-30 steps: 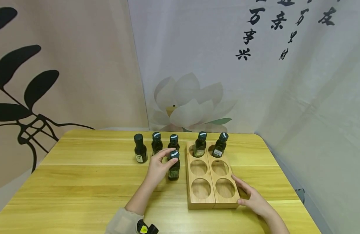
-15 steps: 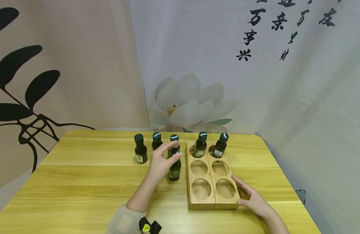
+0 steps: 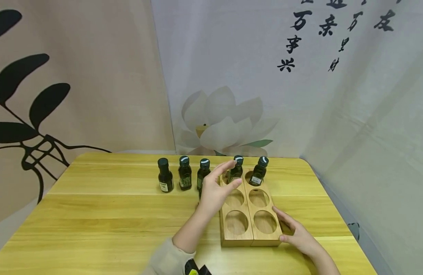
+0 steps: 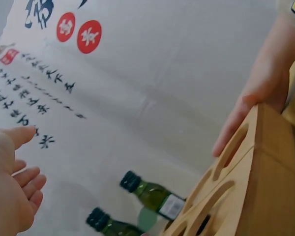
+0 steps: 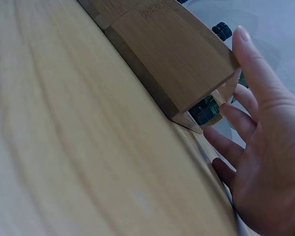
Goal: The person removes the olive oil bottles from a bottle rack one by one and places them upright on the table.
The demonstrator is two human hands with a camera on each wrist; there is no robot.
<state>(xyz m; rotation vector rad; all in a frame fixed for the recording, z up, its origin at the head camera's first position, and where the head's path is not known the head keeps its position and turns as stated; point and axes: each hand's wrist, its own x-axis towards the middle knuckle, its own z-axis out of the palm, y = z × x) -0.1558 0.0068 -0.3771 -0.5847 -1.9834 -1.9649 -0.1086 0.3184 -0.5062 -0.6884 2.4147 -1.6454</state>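
Observation:
My left hand (image 3: 215,191) hovers over the left edge of a wooden rack (image 3: 251,229), thumb and fingers spread apart with nothing between them. Just beyond its fingertips, a dark green glass bottle (image 3: 236,173) with a black cap stands in the rack's back left hole. A second such bottle (image 3: 257,173) leans slightly in the back right hole. My right hand (image 3: 297,233) rests against the rack's front right corner, its fingers along the side and the thumb at the front. In the right wrist view, the thumb and fingers touch the rack's end (image 5: 177,59).
Three more capped bottles, at the left (image 3: 165,177), middle (image 3: 185,173) and right (image 3: 203,173), stand on the table (image 3: 112,214) left of the rack. A fourth is mostly hidden behind my left hand. A printed cloth (image 3: 232,76) hangs behind the table.
My left hand lets go of the front bottle's cap, leaving it standing on the table, and moves right over the rack. My right hand stays at the rack's corner.

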